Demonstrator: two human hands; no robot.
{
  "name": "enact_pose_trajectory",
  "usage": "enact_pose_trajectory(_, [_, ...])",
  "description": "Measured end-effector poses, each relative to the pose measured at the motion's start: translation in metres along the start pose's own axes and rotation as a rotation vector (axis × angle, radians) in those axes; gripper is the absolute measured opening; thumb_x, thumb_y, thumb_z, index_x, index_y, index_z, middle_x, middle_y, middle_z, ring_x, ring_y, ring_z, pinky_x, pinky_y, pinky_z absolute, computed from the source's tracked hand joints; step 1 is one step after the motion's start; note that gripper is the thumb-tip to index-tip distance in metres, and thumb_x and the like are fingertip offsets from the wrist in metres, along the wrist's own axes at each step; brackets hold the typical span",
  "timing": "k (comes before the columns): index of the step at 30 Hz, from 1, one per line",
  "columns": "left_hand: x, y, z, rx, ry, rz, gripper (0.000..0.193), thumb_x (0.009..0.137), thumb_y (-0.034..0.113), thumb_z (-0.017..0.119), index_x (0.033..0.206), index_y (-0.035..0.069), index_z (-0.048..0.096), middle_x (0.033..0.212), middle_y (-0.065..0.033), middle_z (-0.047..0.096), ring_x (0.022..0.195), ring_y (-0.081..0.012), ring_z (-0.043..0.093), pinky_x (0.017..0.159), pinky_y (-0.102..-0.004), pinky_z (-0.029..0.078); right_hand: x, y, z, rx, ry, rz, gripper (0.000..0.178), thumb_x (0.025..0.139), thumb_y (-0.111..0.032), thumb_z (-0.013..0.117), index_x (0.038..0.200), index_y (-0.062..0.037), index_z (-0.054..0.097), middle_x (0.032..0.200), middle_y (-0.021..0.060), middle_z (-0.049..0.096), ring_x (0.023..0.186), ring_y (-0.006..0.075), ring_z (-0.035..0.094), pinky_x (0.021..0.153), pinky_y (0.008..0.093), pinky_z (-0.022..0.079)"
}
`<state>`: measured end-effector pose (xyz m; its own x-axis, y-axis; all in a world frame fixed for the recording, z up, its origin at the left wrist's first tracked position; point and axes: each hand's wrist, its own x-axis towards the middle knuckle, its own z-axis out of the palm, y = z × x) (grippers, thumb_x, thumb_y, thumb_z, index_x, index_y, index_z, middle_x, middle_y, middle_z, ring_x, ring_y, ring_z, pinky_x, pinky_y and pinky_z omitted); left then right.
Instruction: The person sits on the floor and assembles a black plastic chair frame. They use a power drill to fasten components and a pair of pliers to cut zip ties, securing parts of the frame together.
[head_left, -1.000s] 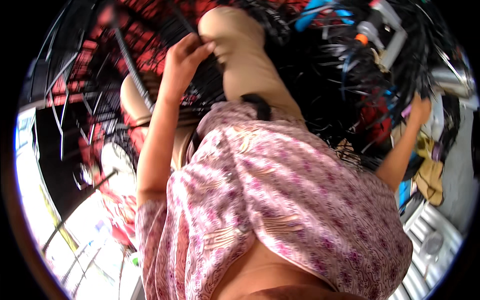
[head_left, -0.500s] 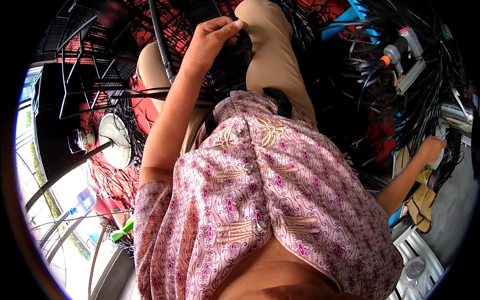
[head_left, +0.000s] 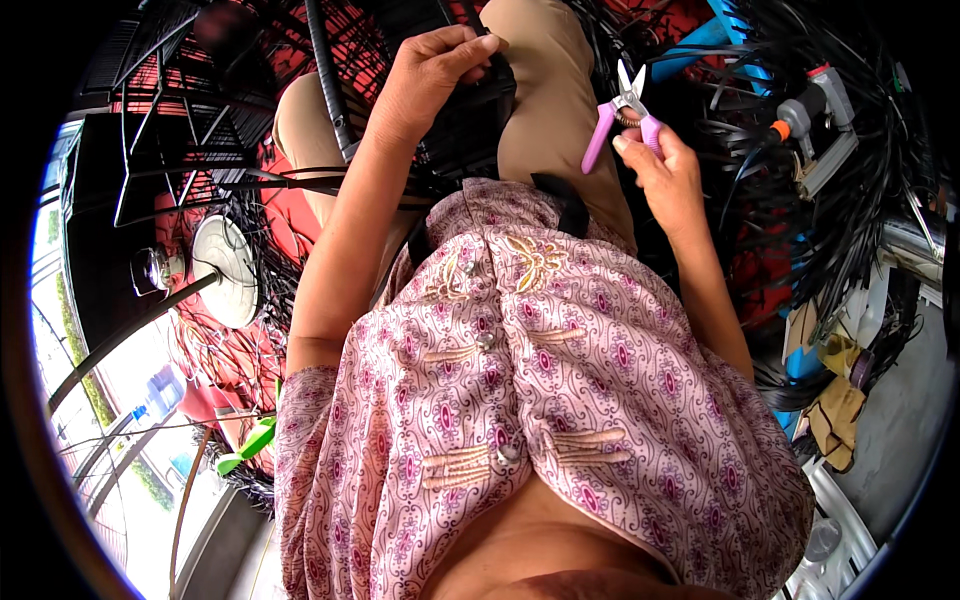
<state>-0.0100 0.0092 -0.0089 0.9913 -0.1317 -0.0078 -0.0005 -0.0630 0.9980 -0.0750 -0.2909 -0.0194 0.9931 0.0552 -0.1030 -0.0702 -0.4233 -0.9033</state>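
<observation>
My left hand [head_left: 438,72] is over the dark work between my knees, its fingers curled and thumb pressed against them. What it pinches, if anything, cannot be made out against the black. To the right, my right hand [head_left: 660,172] holds a pair of spring-loaded snips [head_left: 644,132] with pink handles. Their silver blades are spread apart and point away from me. Around my left hand stands a black frame [head_left: 328,85] with dark wrapped bars, and part of it lies between my legs.
Black strips [head_left: 860,190] are heaped at the right, with a grey pneumatic stapler [head_left: 812,115] on them. Blue bars [head_left: 690,48] are at the far right. A pale round base [head_left: 226,270] with a black pole stands at left. Tan gloves [head_left: 838,415] lie near right.
My right hand has come from the far right side to above my right thigh, and the pink-handled snips now show in it. My left hand stays almost in place.
</observation>
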Motion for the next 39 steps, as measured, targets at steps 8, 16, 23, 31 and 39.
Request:
enact_pose_trajectory(8, [-0.003,0.004,0.001,0.046,-0.026,0.113,0.023,0.094,0.023,0.073,0.094,0.0,0.074,0.08,0.0023,0.066,0.076,-0.0069,0.059,0.074,-0.0227,0.049,-0.02,-0.003,0.015,0.172,-0.415,-0.101,0.07,0.088,-0.029,0.068,0.148,-0.0006,0.045,0.133,0.0136,0.058,0.126,0.0235,0.053,0.112,0.0369,0.036])
enact_pose_trajectory(16, [-0.004,0.005,0.004,0.001,-0.02,0.177,0.025,0.096,0.021,0.07,0.082,0.0,0.066,0.075,0.0028,0.057,0.074,-0.006,0.054,0.074,-0.0222,0.045,0.061,-0.04,0.005,-0.771,-0.207,-0.659,0.046,0.079,-0.034,0.077,0.114,-0.0066,0.066,0.1,0.0127,0.064,0.101,0.0317,0.062,0.091,0.0436,0.049])
enact_pose_trajectory(23, [-0.003,0.003,0.002,0.038,-0.022,0.222,0.024,0.095,0.021,0.071,0.083,0.001,0.067,0.074,0.0026,0.058,0.075,-0.0052,0.054,0.073,-0.0219,0.044,0.093,-0.061,0.008,-0.901,-0.275,-0.844,0.038,0.082,-0.032,0.076,0.111,-0.0094,0.067,0.097,0.0094,0.062,0.096,0.0303,0.06,0.088,0.0421,0.047])
enact_pose_trajectory(31, [-0.004,0.003,0.004,0.012,0.01,0.234,0.02,0.093,0.017,0.074,0.084,-0.001,0.07,0.075,-0.0004,0.06,0.072,-0.0079,0.056,0.068,-0.025,0.047,0.099,-0.056,-0.004,-0.929,-0.284,-0.81,0.039,0.083,-0.039,0.076,0.108,-0.011,0.067,0.095,0.0099,0.062,0.097,0.0295,0.06,0.09,0.0422,0.047])
enact_pose_trajectory(39, [-0.004,0.002,0.003,0.04,0.007,0.259,0.02,0.093,0.016,0.074,0.083,-0.001,0.07,0.074,-0.0005,0.059,0.071,-0.0079,0.055,0.066,-0.0253,0.046,0.112,-0.054,0.009,-0.957,-0.295,-1.018,0.039,0.078,-0.035,0.078,0.105,-0.0102,0.064,0.09,0.009,0.056,0.091,0.028,0.058,0.084,0.0409,0.046])
